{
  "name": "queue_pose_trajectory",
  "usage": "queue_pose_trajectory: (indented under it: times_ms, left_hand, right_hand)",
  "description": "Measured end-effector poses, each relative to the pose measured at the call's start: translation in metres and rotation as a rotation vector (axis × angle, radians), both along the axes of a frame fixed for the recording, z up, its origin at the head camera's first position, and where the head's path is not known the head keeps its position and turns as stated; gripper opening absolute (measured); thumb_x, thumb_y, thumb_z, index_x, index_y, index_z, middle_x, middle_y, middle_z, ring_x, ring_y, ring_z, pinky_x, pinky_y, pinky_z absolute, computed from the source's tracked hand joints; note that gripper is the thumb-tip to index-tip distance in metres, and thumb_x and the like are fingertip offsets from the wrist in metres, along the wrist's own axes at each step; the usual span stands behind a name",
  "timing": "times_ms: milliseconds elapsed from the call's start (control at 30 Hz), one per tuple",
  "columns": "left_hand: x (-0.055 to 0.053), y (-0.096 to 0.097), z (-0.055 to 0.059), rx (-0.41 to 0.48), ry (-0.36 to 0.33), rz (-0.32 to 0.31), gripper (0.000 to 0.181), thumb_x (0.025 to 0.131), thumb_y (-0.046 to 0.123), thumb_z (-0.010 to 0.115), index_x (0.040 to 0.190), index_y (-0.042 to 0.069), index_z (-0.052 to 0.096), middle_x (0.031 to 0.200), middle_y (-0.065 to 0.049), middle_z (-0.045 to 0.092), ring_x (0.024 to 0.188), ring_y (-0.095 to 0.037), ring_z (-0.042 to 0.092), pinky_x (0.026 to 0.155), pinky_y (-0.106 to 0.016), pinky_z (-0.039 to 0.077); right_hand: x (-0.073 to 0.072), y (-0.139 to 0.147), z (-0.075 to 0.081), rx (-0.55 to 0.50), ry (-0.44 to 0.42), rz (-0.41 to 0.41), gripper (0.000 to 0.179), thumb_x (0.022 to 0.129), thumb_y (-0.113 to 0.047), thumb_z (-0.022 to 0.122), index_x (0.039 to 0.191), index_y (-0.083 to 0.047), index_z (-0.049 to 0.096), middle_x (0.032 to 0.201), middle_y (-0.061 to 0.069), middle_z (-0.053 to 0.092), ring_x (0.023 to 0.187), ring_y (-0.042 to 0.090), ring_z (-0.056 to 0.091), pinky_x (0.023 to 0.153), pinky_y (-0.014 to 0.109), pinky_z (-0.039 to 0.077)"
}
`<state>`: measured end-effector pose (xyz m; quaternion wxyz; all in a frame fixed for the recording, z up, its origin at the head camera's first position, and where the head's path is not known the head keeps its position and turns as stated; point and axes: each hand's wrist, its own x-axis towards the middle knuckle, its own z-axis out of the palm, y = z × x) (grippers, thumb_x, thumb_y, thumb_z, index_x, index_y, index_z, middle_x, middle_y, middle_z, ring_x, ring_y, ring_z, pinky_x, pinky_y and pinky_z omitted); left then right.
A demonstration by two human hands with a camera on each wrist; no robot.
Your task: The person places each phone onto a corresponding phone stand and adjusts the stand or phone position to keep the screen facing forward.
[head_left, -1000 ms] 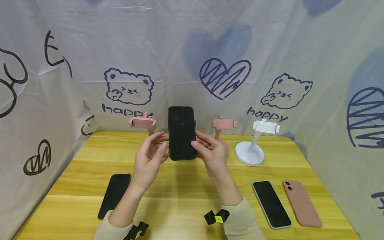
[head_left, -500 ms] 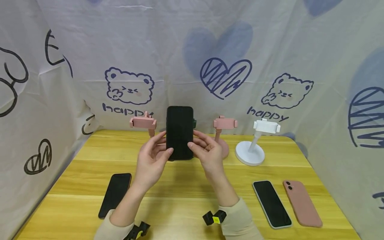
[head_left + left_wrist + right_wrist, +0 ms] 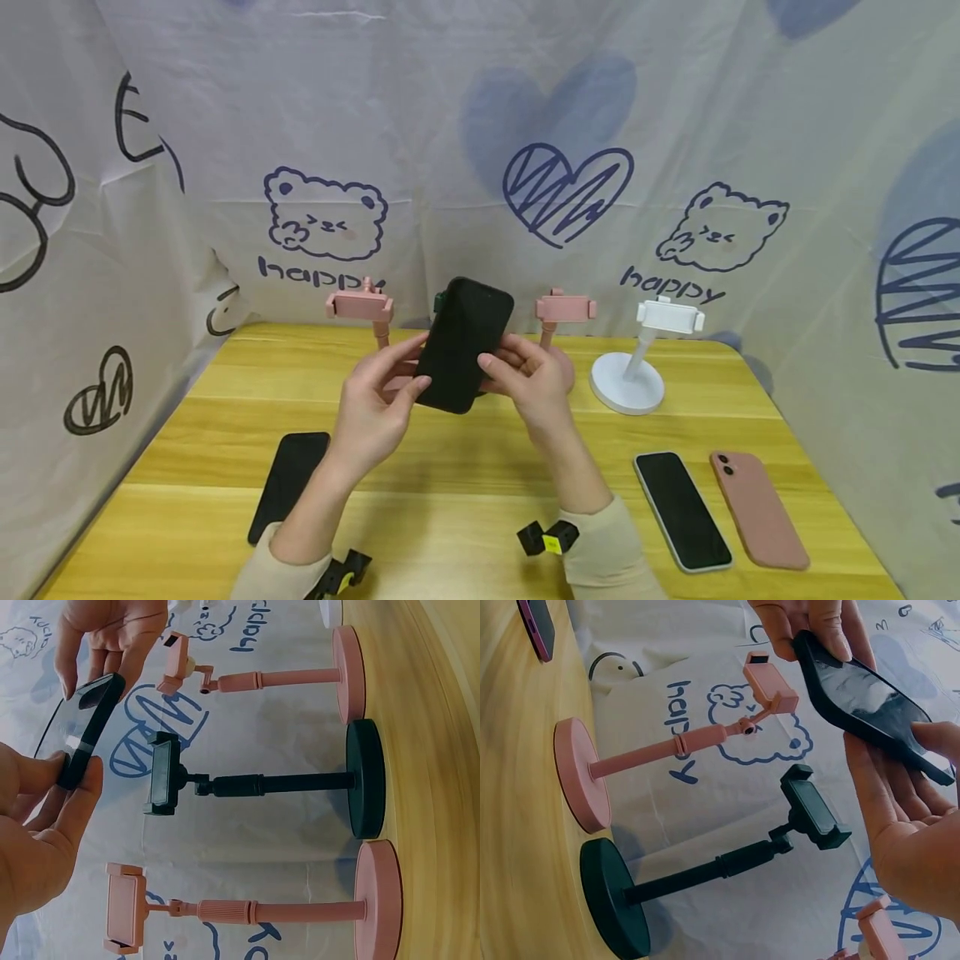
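Note:
A smartphone with a dark screen and black edge (image 3: pixel 465 346) is held up off the table in both hands, its top leaning right. My left hand (image 3: pixel 378 404) grips its lower left side, thumb on the front and fingers behind. On the right edge, my right hand (image 3: pixel 536 383) pinches it the same way. Beyond the phone stands a dark green phone stand (image 3: pixel 300 782), its clamp apart from the phone; the head view hides most of it. In the right wrist view the phone (image 3: pixel 862 701) lies between both hands, higher than the green clamp (image 3: pixel 814 810).
Pink phone stands (image 3: pixel 360 307) (image 3: pixel 566 308) flank the green one, and a white stand (image 3: pixel 627 383) is at the right. A black-screened phone (image 3: pixel 288 483) lies at left. A white-edged phone (image 3: pixel 684 512) and a pink phone (image 3: pixel 761 510) lie at right on the wooden table (image 3: pixel 465 517).
The phone has turned from upright to leaning right, its top swinging rightward. Both hands keep hold of it, and the right hand has shifted slightly to the right.

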<state>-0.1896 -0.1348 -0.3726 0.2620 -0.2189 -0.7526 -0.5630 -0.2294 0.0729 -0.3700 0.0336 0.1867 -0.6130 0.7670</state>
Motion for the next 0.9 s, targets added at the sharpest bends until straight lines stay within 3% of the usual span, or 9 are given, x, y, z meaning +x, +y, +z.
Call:
queue_pose_trajectory:
  times_ms: [200,433,667,767,900]
  left_hand:
    - [-0.001,-0.001,-0.001,-0.056,-0.014,0.01,0.055,0.086,-0.016,0.074,0.137,0.005,0.067,0.117,-0.015,0.066,0.101,-0.025,0.069,0.086,-0.018,0.058]
    - [-0.001,-0.001,-0.001,-0.079,-0.024,0.001,0.053,0.089,-0.015,0.072,0.137,0.005,0.067,0.12,-0.013,0.068,0.102,-0.024,0.068,0.085,-0.019,0.059]
    - [-0.002,-0.005,0.002,-0.118,-0.005,0.029,0.051,0.092,-0.009,0.072,0.14,0.008,0.066,0.123,-0.01,0.069,0.104,-0.022,0.066,0.084,-0.019,0.059]
    - [-0.004,-0.008,0.004,-0.094,-0.002,0.025,0.05,0.094,-0.008,0.071,0.141,0.009,0.065,0.125,-0.009,0.067,0.101,-0.022,0.067,0.087,-0.021,0.059]
    - [-0.007,-0.018,0.009,-0.035,0.052,0.085,0.048,0.095,-0.009,0.069,0.14,0.006,0.064,0.129,-0.011,0.066,0.106,-0.026,0.067,0.094,-0.02,0.056]
  right_hand:
    - [0.0,0.002,0.0,0.061,-0.001,0.039,0.032,0.098,0.003,0.067,0.129,0.011,0.064,0.117,0.026,0.071,0.094,0.02,0.076,0.079,0.044,0.065]
    - [0.001,0.002,0.002,0.093,-0.032,0.045,0.032,0.098,0.004,0.067,0.129,0.013,0.063,0.118,0.029,0.07,0.095,0.024,0.076,0.078,0.045,0.064]
    - [0.001,-0.002,0.006,0.073,0.002,0.03,0.031,0.097,0.004,0.067,0.127,0.012,0.063,0.116,0.029,0.07,0.092,0.02,0.077,0.077,0.045,0.065]
    - [0.001,-0.005,0.008,0.061,0.014,0.012,0.031,0.097,0.004,0.068,0.126,0.012,0.064,0.114,0.028,0.071,0.09,0.02,0.077,0.076,0.044,0.065]
    - [-0.002,-0.009,0.013,0.083,0.037,-0.033,0.029,0.096,0.004,0.07,0.123,0.011,0.066,0.111,0.026,0.072,0.086,0.018,0.077,0.074,0.041,0.065]
